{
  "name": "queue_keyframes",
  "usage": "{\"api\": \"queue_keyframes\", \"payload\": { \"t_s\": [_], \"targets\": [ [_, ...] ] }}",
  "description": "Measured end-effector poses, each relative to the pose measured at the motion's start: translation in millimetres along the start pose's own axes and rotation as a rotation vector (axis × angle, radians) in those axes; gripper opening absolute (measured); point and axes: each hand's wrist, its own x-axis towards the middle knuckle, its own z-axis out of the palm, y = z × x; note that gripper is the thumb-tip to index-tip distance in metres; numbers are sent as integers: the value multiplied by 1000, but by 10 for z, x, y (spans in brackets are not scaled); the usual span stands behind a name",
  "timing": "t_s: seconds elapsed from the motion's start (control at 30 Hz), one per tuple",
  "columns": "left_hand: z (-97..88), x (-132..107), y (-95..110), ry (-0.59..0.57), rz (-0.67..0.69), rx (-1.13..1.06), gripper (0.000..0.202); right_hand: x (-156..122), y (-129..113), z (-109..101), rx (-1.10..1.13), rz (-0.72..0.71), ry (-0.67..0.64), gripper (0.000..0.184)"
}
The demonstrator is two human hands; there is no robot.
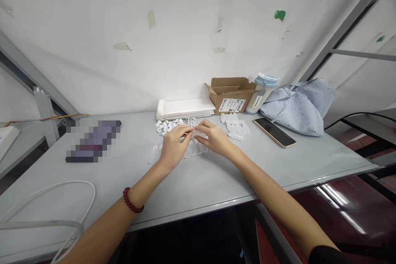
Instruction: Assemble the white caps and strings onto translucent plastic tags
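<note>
imo the translucent plastic piece [201,134] held mid-table [216,177] looks light, slick and a bit squishy, so grip its sides gently like the right hand's [215,137] curled fingers, left hand [175,145] pinched at its left end, on what I can't tell.

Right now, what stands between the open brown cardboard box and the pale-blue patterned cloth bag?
In the head view, a white tumbler with a light-blue lid stands between them.
</note>
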Motion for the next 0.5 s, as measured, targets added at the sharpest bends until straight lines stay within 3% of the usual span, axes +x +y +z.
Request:
{"api": "queue_keyframes", "payload": {
  "t_s": [0.5],
  "targets": [
    [25,-5,-32,-4,-61,-57,18,16,10,45,-10,-115,128,18]
  ]
}}
